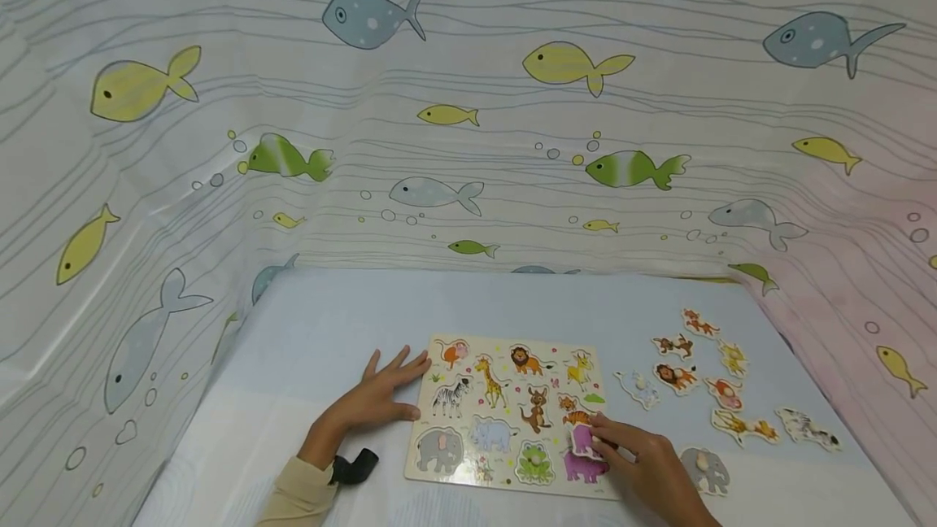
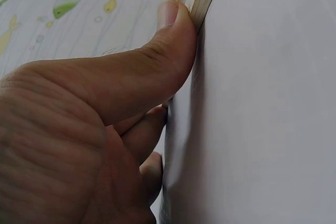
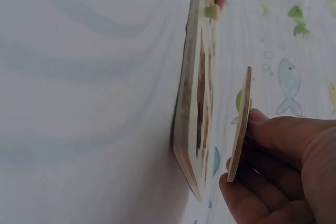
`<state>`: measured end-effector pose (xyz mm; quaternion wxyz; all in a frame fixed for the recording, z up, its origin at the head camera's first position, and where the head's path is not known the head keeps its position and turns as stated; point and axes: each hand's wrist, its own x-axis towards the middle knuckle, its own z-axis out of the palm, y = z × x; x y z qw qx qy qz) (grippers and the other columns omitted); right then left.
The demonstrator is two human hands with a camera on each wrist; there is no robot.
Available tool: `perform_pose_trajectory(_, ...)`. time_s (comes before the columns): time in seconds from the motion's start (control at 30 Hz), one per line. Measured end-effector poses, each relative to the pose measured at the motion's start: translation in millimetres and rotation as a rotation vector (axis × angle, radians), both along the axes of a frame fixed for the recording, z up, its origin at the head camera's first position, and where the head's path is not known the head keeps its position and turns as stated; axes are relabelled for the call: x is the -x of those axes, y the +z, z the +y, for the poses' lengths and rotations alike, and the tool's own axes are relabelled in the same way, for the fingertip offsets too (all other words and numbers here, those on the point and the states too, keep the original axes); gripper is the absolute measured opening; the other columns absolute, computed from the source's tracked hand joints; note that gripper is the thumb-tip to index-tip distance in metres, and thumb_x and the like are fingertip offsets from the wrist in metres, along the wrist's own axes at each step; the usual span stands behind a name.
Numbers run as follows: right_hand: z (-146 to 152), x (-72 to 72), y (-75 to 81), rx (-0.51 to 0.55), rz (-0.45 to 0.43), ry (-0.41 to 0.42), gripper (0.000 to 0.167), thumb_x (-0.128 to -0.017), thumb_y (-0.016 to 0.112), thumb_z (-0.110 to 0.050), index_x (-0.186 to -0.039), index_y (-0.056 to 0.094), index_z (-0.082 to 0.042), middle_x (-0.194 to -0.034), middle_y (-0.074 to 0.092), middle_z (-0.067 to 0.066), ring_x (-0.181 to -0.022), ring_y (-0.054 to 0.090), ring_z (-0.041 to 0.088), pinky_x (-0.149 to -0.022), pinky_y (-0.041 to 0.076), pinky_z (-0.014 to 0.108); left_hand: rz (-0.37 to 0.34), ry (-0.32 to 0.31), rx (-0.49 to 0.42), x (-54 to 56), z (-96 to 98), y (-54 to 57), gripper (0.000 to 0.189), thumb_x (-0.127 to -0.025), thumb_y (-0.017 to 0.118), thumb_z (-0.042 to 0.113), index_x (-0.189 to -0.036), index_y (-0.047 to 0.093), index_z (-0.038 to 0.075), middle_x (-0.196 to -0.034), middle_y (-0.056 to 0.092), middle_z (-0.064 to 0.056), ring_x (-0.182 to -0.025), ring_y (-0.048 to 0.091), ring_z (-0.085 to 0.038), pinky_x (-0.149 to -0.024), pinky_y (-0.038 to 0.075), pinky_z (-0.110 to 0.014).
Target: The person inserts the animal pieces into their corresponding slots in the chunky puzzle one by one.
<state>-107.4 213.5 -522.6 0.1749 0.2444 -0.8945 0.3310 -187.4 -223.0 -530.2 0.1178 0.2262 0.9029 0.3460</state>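
A wooden animal puzzle board (image 1: 505, 421) lies flat before me, its recesses printed with animals. Along its left edge rests my left hand (image 1: 381, 397), fingers spread and thumb against the board's side. My right hand (image 1: 651, 462) pinches a purple hippo puzzle piece (image 1: 583, 439) above the purple hippo recess (image 1: 586, 468) at the board's lower right. In the right wrist view the piece (image 3: 240, 129) is held on edge, apart from the board (image 3: 191, 103). A green frog piece (image 1: 534, 462) with a knob sits in the board.
Several loose pieces lie right of the board, among them a lion (image 1: 675, 378), a zebra (image 1: 808, 428), a giraffe (image 1: 745, 427) and a grey elephant (image 1: 706, 471) near my right wrist. Fish-printed sheeting (image 1: 468, 145) rises behind and beside the table.
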Motion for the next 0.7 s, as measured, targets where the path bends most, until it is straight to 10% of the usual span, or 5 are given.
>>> perform_pose_trajectory(0.37, -9, -9.5, -9.4, -0.014, -0.054, -0.065, 0.027, -0.074, 0.085, -0.008, -0.099, 0.081, -0.017, -0.108, 0.078, -0.002, -0.098, 0.075, 0.014, -0.087, 0.045, -0.002, -0.002, -0.004, -0.004, 0.3, -0.5, -0.6, 0.086, -0.079, 0.080, 0.033, -0.152, 0.042, 0.010, -0.161, 0.035, -0.009, -0.154, 0.012, -0.041, -0.118, -0.018, -0.066)
perform_pose_trajectory(0.7, -13, -15.5, -10.3, -0.068, -0.195, -0.110, 0.020, -0.083, 0.081, -0.018, -0.103, 0.080, -0.016, -0.114, 0.076, -0.005, -0.104, 0.073, 0.015, -0.084, 0.062, 0.031, -0.001, -0.002, -0.003, 0.0, -0.9, -0.5, 0.086, -0.079, 0.080, 0.033, -0.152, 0.042, 0.010, -0.161, 0.035, -0.010, -0.155, 0.012, -0.040, -0.118, -0.018, -0.066)
